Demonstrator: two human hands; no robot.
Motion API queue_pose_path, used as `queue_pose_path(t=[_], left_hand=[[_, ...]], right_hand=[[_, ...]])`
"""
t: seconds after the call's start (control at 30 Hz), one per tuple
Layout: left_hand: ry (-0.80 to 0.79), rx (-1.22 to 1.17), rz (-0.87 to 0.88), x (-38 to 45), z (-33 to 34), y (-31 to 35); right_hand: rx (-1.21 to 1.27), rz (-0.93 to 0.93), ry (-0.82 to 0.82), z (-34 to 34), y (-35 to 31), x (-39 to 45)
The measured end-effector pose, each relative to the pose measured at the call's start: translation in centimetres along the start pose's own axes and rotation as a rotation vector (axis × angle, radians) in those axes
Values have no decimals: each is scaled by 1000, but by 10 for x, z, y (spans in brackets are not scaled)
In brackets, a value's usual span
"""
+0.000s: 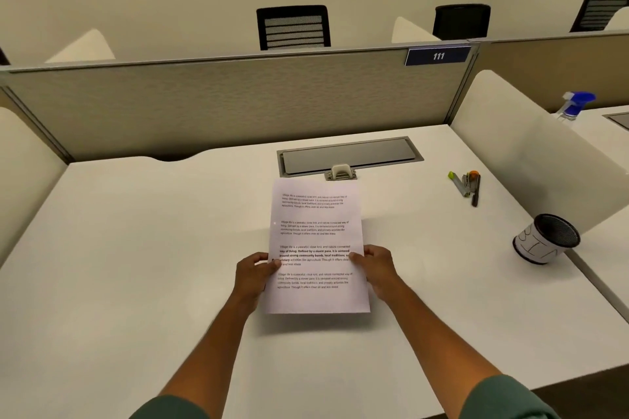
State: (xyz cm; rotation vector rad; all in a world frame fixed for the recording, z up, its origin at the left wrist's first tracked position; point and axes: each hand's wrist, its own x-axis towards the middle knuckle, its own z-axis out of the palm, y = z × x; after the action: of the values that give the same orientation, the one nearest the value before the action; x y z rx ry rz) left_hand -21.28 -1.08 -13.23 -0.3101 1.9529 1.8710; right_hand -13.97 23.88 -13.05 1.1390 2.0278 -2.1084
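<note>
A white sheet of paper (pixel 316 235) with several printed paragraphs is held above the middle of the white desk (pixel 136 248). My left hand (pixel 253 277) grips its left edge, thumb on top of the page. My right hand (pixel 377 270) grips the right edge the same way. The sheet's lower part is lifted off the desk; its far end reaches toward the desk's cable hatch.
A grey cable hatch (pixel 350 155) with a small white clip (pixel 341 172) lies behind the paper. A stapler and a pen (pixel 467 184) lie at the right. A black mesh cup labelled BIN (pixel 546 238) stands near the right edge. A spray bottle (pixel 575 105) is beyond the divider.
</note>
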Motion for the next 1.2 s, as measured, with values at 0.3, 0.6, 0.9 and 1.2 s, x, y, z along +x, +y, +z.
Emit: queue_pose_path(t=[0.3,0.6,0.9,1.2], left_hand=[[31,-42,229,-7,0,25],[53,-26,370,-19,-2,13],[-6,33,450,-31,8,7],[86,66,506,-34,23,24]], right_hand=[[-9,-268,49,15,-32,-6],[32,-365,10,10,-21,-22],[-33,-365,-12,10,-7,-27],[-110,-424,44,17,-17,-23]])
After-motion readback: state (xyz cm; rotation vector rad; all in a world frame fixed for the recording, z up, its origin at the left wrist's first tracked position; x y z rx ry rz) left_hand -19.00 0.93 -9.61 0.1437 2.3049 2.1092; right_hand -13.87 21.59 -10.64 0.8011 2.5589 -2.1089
